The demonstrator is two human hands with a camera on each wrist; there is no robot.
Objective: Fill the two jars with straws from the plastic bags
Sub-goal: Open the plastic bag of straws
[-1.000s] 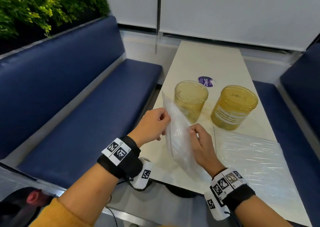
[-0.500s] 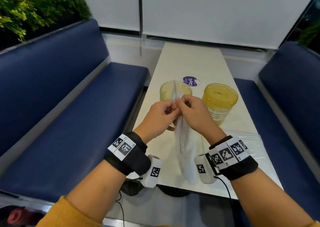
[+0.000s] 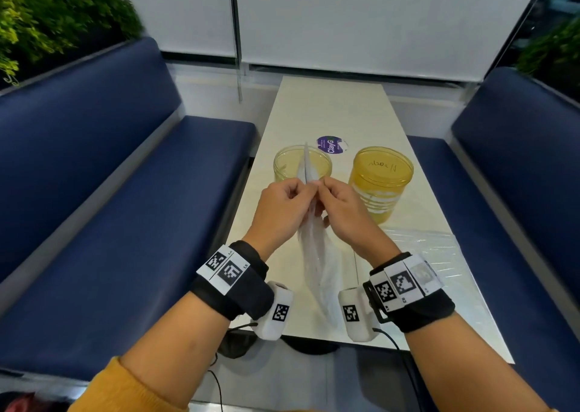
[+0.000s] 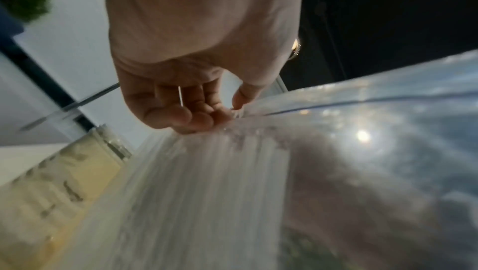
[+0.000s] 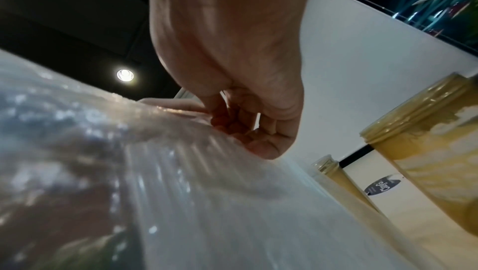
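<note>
Pale and smooth, the narrow table (image 3: 329,110) runs away between blue padded benches (image 3: 131,210); at its near right lies a flat, crinkled clear bag (image 3: 439,254); above the near edge, left hand (image 3: 282,207) and right hand (image 3: 342,204) each pinch one side of an upright straw bag (image 3: 317,267), likely to pull it open. Farther off stand two round, amber-tinted jars, the left jar (image 3: 290,165) open just behind the bag, the right jar (image 3: 379,182) beside it, handy for filling.

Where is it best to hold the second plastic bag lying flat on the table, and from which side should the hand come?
Probably its near right edge, from above: the second bag lies flat on the table, clear of both jars.
</note>
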